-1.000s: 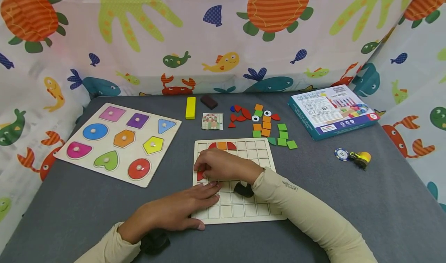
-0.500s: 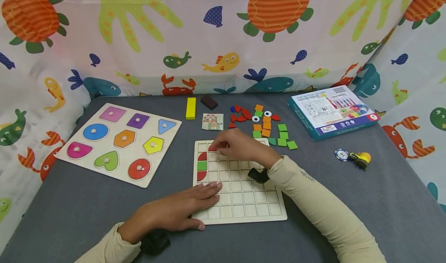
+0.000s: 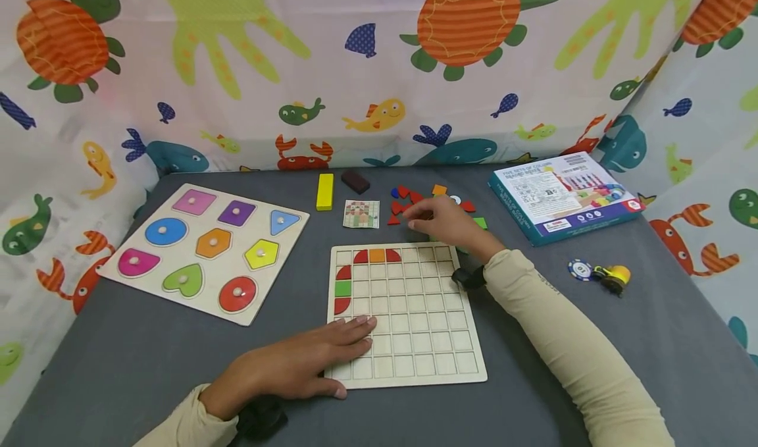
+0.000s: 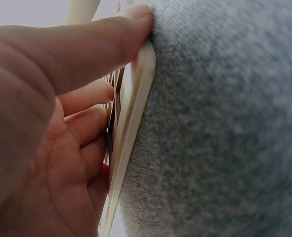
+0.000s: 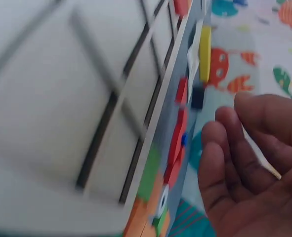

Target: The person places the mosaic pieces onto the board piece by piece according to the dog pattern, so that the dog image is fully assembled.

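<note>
A wooden grid board (image 3: 408, 328) lies on the grey table. Red rounded pieces flank an orange square (image 3: 376, 256) in its top row, and others sit above and below a green square (image 3: 343, 289) in the left column. My left hand (image 3: 302, 361) rests flat on the board's lower left, fingers spread; in the left wrist view its thumb (image 4: 101, 47) lies at the board's edge. My right hand (image 3: 447, 223) hovers over the loose pieces behind the board. Its loosely bent fingers hold nothing in the right wrist view. Red pieces (image 3: 398, 207) lie just left of it; the hand hides several others.
To the left lies a shape puzzle board (image 3: 204, 289) with knobbed pieces. Behind the grid are a pattern card (image 3: 361, 214), a yellow block (image 3: 324, 192) and a dark block (image 3: 355, 182). At right stand a game box (image 3: 565, 197) and a small yellow-black toy (image 3: 614, 276).
My right hand has left the grid's left column, passed its top row and moved back right to the loose pieces. A red piece stays at the top row. The left hand holds its place.
</note>
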A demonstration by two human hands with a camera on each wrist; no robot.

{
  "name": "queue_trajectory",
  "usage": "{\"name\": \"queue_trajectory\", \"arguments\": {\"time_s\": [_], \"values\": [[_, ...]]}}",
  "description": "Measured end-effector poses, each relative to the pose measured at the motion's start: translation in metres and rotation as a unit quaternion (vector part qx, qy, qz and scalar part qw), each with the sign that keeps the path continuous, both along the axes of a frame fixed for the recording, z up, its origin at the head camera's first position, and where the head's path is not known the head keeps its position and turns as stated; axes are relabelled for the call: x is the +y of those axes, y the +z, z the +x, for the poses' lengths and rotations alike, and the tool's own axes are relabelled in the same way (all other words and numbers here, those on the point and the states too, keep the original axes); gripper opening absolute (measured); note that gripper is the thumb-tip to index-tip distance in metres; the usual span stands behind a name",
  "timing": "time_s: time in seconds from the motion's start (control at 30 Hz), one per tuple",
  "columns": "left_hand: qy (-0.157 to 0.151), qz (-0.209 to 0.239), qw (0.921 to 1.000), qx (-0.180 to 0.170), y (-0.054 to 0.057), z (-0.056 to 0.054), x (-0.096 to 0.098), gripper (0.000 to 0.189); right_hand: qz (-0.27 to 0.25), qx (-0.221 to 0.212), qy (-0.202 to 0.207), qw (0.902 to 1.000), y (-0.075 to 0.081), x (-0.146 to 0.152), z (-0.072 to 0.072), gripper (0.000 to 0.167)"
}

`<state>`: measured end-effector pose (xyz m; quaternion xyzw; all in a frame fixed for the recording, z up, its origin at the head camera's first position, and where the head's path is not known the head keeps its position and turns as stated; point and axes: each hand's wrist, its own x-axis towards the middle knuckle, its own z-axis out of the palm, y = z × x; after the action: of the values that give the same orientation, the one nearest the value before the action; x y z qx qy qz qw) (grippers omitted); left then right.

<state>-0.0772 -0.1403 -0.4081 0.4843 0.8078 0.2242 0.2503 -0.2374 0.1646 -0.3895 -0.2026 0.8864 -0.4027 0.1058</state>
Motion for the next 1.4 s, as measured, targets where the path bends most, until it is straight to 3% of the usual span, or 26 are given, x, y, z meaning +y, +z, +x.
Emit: {"name": "queue_trajectory", "arguments": {"time_s": [0.17,0.43,0.57,0.9,1.17,1.4], "values": [[-0.002,0.005,1.0000,0.003,-0.002,-0.001,0.000,0.073,0.024,-0.008,-0.095,0.9952,0.000,0.013,-0.005,0.022],[-0.002,0.011,0.9999,0.000,-0.003,-0.002,-0.001,0.073,0.078,-0.014,-0.166,0.9830,-0.001,0.018,-0.017,0.025],[-0.001,0.013,0.9999,0.003,-0.003,-0.003,0.000,0.074,0.097,-0.024,-0.166,0.9811,-0.003,0.019,-0.023,0.027],[0.007,0.007,0.9999,-0.010,-0.001,-0.001,0.000,0.075,0.096,-0.055,-0.120,0.9866,-0.010,0.017,-0.032,0.030],[0.005,0.010,0.9999,-0.003,-0.004,-0.002,0.000,0.074,0.122,-0.067,-0.109,0.9842,-0.009,0.016,-0.033,0.033],[0.002,0.014,0.9999,0.004,-0.006,-0.001,-0.001,0.074,0.114,-0.055,-0.106,0.9863,-0.010,0.018,-0.033,0.024]]}}
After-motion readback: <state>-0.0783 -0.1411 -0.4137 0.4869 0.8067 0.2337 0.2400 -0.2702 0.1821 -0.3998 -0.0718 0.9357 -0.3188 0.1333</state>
